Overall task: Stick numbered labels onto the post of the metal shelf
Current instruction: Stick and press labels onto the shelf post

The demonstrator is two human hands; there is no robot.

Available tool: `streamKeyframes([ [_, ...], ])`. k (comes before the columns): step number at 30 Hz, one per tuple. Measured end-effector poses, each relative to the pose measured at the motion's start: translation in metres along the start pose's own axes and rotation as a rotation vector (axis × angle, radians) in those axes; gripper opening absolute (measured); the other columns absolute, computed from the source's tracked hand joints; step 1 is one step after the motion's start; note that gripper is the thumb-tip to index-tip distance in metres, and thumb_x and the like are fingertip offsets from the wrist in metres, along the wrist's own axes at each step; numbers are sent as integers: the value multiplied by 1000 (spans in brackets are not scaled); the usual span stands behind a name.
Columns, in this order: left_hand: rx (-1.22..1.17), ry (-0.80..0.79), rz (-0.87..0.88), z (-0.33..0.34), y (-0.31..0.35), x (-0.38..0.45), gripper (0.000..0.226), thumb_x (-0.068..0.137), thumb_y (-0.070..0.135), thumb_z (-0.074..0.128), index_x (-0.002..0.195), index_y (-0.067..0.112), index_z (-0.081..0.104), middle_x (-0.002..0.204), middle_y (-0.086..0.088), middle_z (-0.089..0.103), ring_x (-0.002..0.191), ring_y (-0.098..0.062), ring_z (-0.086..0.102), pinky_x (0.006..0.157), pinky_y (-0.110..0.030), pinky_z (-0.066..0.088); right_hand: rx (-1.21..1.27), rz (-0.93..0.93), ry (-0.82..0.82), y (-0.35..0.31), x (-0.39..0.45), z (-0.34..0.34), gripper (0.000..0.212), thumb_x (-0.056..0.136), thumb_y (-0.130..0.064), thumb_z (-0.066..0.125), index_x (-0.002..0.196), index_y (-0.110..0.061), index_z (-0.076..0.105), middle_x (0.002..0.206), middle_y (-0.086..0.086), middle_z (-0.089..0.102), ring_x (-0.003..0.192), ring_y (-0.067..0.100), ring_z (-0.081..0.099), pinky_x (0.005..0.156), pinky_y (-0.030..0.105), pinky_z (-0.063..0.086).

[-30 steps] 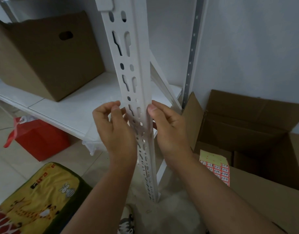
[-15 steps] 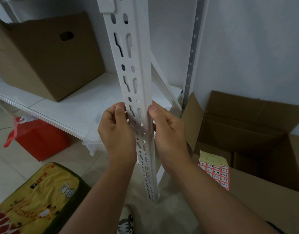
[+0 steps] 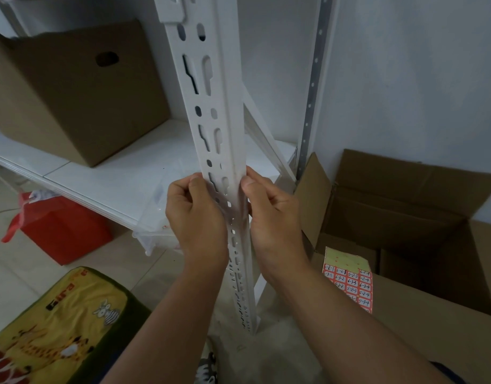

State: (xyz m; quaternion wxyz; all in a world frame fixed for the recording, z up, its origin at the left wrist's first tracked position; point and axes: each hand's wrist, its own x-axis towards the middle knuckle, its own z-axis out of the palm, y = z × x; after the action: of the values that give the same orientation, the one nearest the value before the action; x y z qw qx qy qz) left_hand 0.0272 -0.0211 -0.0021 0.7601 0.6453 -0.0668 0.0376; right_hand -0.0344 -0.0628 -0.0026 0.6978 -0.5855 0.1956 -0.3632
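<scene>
Both hands curl against the white slotted post (image 3: 211,112) of the shelf at mid-height: the left hand (image 3: 195,217) on its left edge, the right hand (image 3: 272,217) on its right, thumbs pressed to the metal. Whether they pinch a label is unclear. The label sheet (image 3: 349,281), handwritten with numbers like 5-2-4, lies on the open cardboard box (image 3: 405,217) to the right.

Two bare forearms reach up from the lower frame, wrists side by side. The left hand (image 3: 197,214) and right hand (image 3: 274,217) sit level and close together, backs toward the camera, fingers curled inward, each thumb pointing up with its tip pressed forward near the knuckles.
</scene>
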Motion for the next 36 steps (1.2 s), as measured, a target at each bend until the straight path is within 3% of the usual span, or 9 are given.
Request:
streamKeyframes([
  [9,-28,15,-13,3,0,-3,26,97,14,43,73,18,51,66,8,52,50,4,48,48,-10,40,-30,-13,-6,2,-2,0,30,98,-20,47,118,-32,67,115,-10,68,102,4,65,86,26,55],
  [13,-13,4,-9,1,0,-1,25,97,15,44,75,20,53,70,8,54,57,2,49,54,-14,42,18,47,-44,-4,-2,-2,29,99,-25,46,115,-30,69,108,-10,71,95,2,67,75,15,54],
  [17,-28,-11,-9,-1,1,2,22,95,14,47,75,20,55,74,5,57,66,-6,52,62,-25,46,50,67,-40,-8,1,-2,26,97,-27,49,94,-26,75,95,-5,74,85,4,69,67,14,52],
  [22,-37,-1,-20,0,2,1,26,96,18,47,70,21,49,68,7,51,59,-3,46,59,-23,42,74,92,-59,-8,2,-1,27,96,-24,49,108,-22,74,100,-5,74,89,9,70,71,18,54],
  [26,-34,-3,-26,1,3,-1,27,97,19,46,70,21,47,67,9,49,58,-3,44,59,-22,41,130,101,-60,-9,1,0,27,96,-22,49,96,-25,75,95,-5,75,84,7,71,66,15,53],
  [31,-33,-17,-13,-1,2,0,26,97,19,46,71,21,48,66,9,49,56,0,45,58,-21,41,120,112,-34,-6,2,2,28,94,-30,51,80,-24,75,95,5,73,85,14,70,73,24,57],
  [36,-48,-11,-16,1,1,-1,27,98,17,45,71,20,47,59,15,48,51,4,45,53,-16,40,119,111,-34,-4,3,3,27,96,-26,49,99,-22,75,101,1,73,91,15,70,76,25,57],
])
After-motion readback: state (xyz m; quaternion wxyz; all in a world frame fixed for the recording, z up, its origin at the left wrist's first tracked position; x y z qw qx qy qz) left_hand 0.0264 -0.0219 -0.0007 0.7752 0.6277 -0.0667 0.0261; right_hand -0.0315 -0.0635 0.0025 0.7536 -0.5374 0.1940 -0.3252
